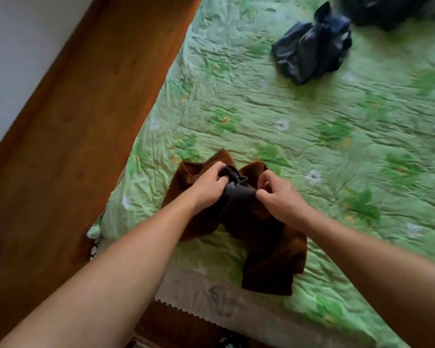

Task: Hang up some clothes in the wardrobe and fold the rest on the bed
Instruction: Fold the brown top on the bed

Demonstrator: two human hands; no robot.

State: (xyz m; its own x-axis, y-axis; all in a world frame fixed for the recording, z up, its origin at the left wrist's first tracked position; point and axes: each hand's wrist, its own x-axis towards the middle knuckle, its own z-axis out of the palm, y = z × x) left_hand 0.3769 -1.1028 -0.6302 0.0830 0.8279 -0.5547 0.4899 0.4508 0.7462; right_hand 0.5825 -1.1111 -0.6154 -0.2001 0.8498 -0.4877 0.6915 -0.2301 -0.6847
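Between gripping left hand [209, 188] and right hand [279, 200], bunched dark cloth [236, 198] over brown garment [274, 262].

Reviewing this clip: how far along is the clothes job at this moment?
Done: nothing folded or hung shows, and no wardrobe is in view. In hand: the left hand and right hand both grip a dark grey garment above a brown garment lying rumpled on the bed. Left: both of those, plus the crumpled navy clothes farther up the bed, look unfolded.
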